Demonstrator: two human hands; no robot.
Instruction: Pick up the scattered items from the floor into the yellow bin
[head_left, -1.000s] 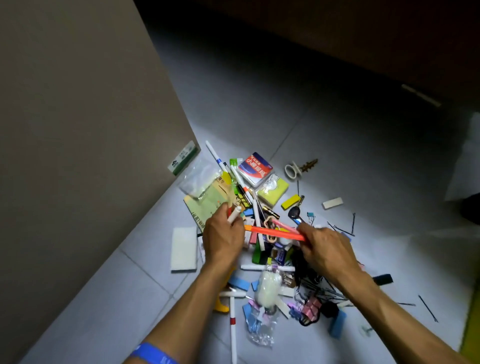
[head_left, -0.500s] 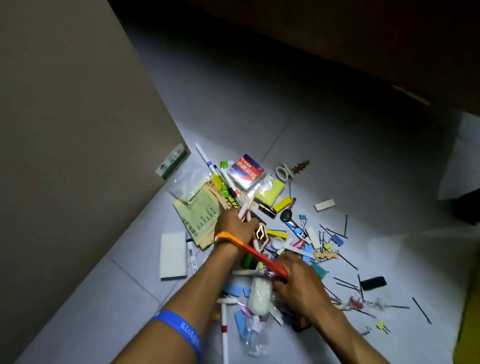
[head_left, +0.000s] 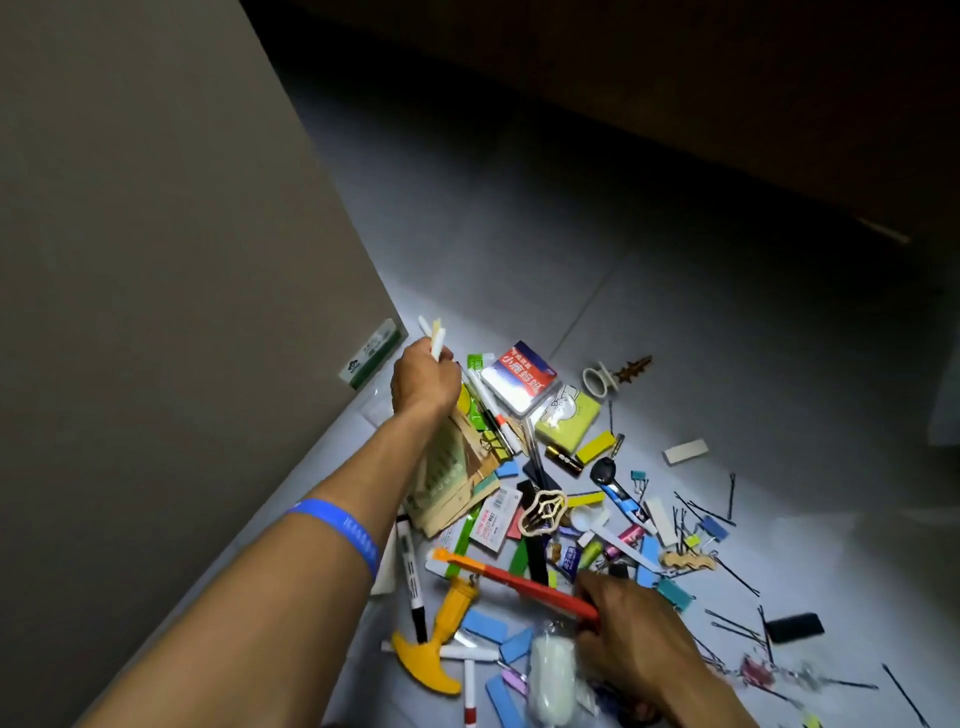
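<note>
- Left hand (head_left: 423, 382) out at the far-left edge of the pile, fingers curled round two or three pale pens (head_left: 435, 338) that stick up out of the fist
- Right hand (head_left: 631, 636) low at the near side of the pile, fingers wrapped on one end of a long orange-red stick (head_left: 519, 579); its other end reaches left over the clutter
- Scattered items (head_left: 571, 499) lie on the grey tile floor (head_left: 519, 234) in a dense heap between the two hands: a yellow toy hammer (head_left: 441, 642) at the near left, a black marker (head_left: 413, 582) beside it, a blue-and-red packet (head_left: 519, 376) at the far side, bobby pins (head_left: 727, 571) strewn to the right
- Yellow bin: not in view; cannot tell where it stands
- Judged step: both hands loaded and gathering, carry to the bin not yet made
- Risk: pens held as a loose bunch near their lower ends could slide out if the fist relaxes or tilts
- Risk: the stick's free end is long and close above the pile; swinging it could sweep the small clips and blue tabs (head_left: 485, 626) further apart
- Risk: thin pins lie flat on tile, hard to pinch with hands already full
</note>
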